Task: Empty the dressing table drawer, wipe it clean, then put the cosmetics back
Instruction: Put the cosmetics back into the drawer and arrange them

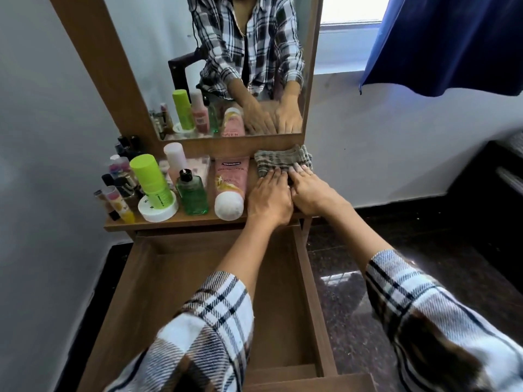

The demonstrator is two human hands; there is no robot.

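Now, from the head view, both hands, left (pixel 270 198) and right (pixel 312 193), lie with fingers flat and near together on the cloth (pixel 281 161) at two o'clock of the empty drawer (pixel 175 278); grip it bunched, then wipe corners first.

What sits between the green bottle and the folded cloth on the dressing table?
In the head view, a pink Vaseline tube lies between the green bottle and the folded cloth, its white cap toward the person.

Blue curtain (pixel 441 38), bright window (pixel 351 9), dark glossy floor (pixel 368 306)
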